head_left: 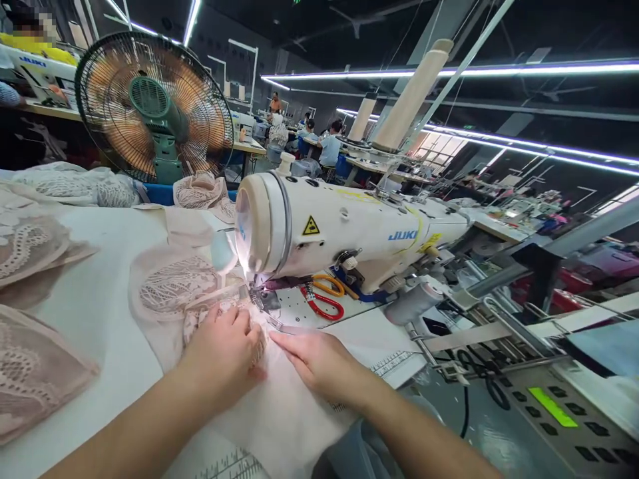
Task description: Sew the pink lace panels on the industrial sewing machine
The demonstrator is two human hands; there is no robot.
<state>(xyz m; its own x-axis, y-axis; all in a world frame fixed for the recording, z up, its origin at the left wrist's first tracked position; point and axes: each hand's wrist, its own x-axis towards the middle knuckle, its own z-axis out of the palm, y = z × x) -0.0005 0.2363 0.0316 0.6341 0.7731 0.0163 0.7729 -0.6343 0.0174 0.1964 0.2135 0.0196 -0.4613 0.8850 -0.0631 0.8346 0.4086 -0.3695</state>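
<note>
Lace (197, 313) lies on the white bench (94, 299), its leading edge tucked under the foot (259, 301) of the machine (349, 233), lit by the lamp in the head. The left hand (224, 352) lies on top of it with fingers curled, pressing the pale fabric flat and bunching a little of it beneath the knuckles. That is a loose, downward grip, not a pinch. The right hand (314, 359) lies flat just beside the foot, fingers straight and together, holding nothing, only steadying the cloth (279, 406) that hangs over the bench edge toward the person.

As I see it, the danger is closeness. Both sets of fingertips sit near the needle, and a slip forward could bring one under it. The lace is thin and openwork, so uneven pressure from the two hands could make it pucker or run off line. The overhanging cloth could also drag the work sideways by its own weight.

Scissors (323, 296), orange and red, lie under the machine arm, apart from the hands. More lace pieces (30, 246) are spread at the left, with a heap further back. A fan (150, 106) stands behind the bench and thread cones (412, 96) rise above the machine. A control panel (554, 409) with a green display sits low on the right. Beyond are long strip lights, further benches and other people at work.
</note>
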